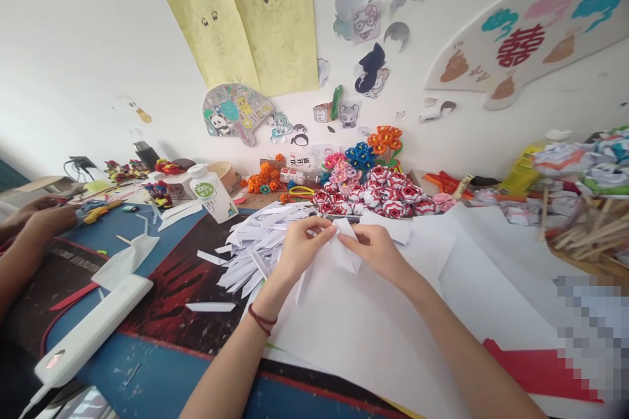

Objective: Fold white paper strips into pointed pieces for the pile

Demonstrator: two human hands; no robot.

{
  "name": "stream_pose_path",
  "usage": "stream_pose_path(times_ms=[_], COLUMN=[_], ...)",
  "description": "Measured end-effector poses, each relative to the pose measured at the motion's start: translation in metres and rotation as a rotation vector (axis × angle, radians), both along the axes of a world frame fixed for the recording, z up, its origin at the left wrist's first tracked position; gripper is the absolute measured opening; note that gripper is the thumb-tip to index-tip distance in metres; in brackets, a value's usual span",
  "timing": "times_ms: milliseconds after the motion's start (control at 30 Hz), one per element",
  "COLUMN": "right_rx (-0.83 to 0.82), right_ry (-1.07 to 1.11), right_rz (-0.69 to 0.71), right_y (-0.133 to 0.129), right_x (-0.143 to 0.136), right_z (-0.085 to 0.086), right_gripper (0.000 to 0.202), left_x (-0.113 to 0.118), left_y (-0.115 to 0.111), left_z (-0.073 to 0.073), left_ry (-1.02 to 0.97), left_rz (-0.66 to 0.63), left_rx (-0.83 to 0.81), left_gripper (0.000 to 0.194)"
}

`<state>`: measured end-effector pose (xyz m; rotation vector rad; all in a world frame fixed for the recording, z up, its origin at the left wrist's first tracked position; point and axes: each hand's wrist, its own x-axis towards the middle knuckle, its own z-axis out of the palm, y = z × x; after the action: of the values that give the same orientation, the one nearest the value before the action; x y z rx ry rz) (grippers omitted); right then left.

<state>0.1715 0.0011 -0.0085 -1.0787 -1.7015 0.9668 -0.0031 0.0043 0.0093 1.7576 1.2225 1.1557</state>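
Observation:
Between my two hands is a folded strip of white paper point(348, 250), pinched near its upper end. My left hand point(305, 243), with a dark red cord bracelet at the wrist, grips its left edge between thumb and fingers. From the other side my right hand point(376, 250) pinches the same strip. Under them lie large white paper sheets point(373, 334). Just left of my left hand is a heap of folded white paper strips point(260, 242), with a loose strip point(211, 307) lying apart on the dark mat.
Red-and-white paper flowers point(388, 193) and a white bottle point(212, 193) stand behind. A long white device point(95, 330) with a cable lies at left. Another person's hands point(42, 219) work at the far left. Wooden sticks point(597, 229) fill a container at right.

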Motion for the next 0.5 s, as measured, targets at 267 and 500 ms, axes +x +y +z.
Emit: stream_pose_path(times_ms=[267, 500], right_rx=[-0.078, -0.1], right_ry=[0.055, 0.096], right_rz=[0.067, 0.094], right_y=[0.0016, 0.0008], right_x=[0.0002, -0.0002], right_z=[-0.0011, -0.0008], right_gripper=[0.032, 0.03], left_x=[-0.0012, -0.0012], left_y=[0.0004, -0.0001], left_z=[0.0011, 0.0018], left_ry=[-0.001, 0.007], left_rz=[0.011, 0.019], left_rx=[-0.005, 0.014], left_gripper=[0.024, 0.022])
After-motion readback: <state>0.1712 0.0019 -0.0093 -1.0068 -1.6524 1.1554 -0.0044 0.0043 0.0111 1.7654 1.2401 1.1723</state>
